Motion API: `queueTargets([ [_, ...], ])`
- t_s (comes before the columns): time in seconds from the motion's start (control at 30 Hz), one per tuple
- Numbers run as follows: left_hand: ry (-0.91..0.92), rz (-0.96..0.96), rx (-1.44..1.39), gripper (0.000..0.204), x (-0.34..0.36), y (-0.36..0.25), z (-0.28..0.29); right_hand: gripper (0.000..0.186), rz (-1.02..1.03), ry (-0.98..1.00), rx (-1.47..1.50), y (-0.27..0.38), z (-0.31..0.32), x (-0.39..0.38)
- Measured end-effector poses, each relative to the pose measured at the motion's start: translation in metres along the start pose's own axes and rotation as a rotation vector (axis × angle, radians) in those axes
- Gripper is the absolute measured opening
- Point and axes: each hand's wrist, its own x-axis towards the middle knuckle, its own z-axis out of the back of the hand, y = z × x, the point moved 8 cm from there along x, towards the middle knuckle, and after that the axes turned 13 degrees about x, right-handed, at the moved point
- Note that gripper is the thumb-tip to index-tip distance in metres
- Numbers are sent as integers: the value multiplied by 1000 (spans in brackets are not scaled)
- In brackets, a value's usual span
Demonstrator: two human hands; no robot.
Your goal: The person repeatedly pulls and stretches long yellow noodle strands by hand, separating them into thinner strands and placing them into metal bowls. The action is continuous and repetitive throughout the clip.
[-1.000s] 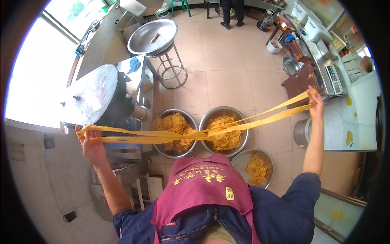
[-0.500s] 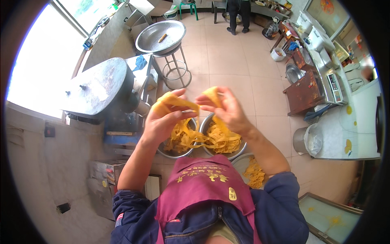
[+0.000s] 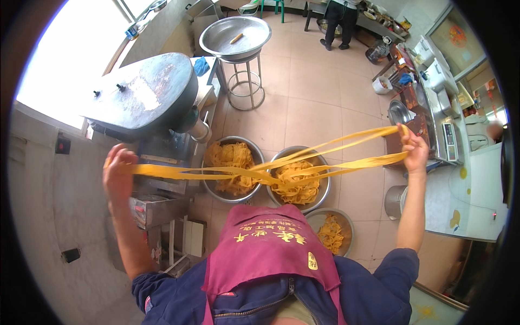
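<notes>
Long flat yellow noodles (image 3: 374,161) are stretched wide across in front of me between my hands. My left hand (image 3: 119,176), at the left beside the machine, is closed around one end. Out at the right, my right hand (image 3: 415,153) grips the other end, with the strands spread into separate bands. Below the stretched strands stand two metal bowls. Heaped yellow noodles fill the left bowl (image 3: 260,155), and a similar pile lies in the right bowl (image 3: 327,189). The strands cross over both bowls, and some seem to hang down toward the right pile.
A third bowl (image 3: 351,234) holding fewer noodles is at my lower right. On the left stands a large machine (image 3: 146,92). Ahead, a wide metal basin (image 3: 222,43) with a small stick rests on a round stand. A counter (image 3: 460,189) runs along the right; a person (image 3: 340,21) stands far back.
My hands have moved far apart, left and right, from close together above the bowls. The noodles that were bunched between them are now pulled out long.
</notes>
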Motion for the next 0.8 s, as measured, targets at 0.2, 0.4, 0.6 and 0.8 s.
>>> queueTargets([
  [0.2,-279,-71,718,48,-18,-67,78,39,173,-167,-198,68,69,10],
  [0.4,165,18,385,59,-13,-76,-96,57,-47,168,-401,-69,-49,10],
  [0.6,743,345,-502,62,-50,-66,-343,65,-122,451,-498,-213,-202,-27],
  [0.8,641,429,-866,43,-36,-26,-413,70,-69,468,-607,-268,-215,-45],
])
